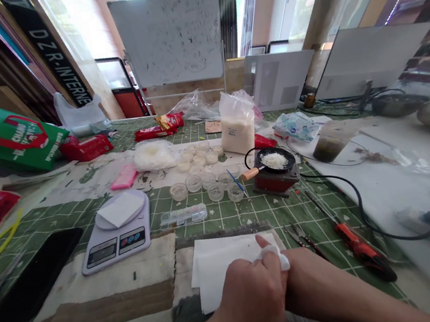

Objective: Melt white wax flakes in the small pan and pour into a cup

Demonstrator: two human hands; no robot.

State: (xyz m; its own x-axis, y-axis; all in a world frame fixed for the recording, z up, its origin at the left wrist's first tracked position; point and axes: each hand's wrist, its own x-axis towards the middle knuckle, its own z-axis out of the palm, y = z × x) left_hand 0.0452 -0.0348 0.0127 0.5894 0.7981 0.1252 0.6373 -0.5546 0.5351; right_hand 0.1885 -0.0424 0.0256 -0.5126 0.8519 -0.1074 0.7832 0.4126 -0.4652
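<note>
My left hand (255, 290), with a yellow bangle at its wrist, is closed on a crumpled white tissue (280, 259). It presses against my right hand (298, 273), whose fingers are mostly hidden behind the left one. Under and beyond both hands lie several white paper sheets (211, 265) on the cloth. To the right of them rest pliers (300, 234) and a red-handled screwdriver or soldering tool (359, 247). Farther off, a small black pan (280, 160) with white flakes or pellets sits on a red hot plate (273, 184).
A kitchen scale (115, 231) bearing folded paper stands at left, near a black phone or tablet (39, 276). Several clear round dishes (215, 191) and a pill-box-like case (183, 216) lie mid-table. A bag of pale granules (237, 130) stands behind. A black cable (364, 213) curves at right.
</note>
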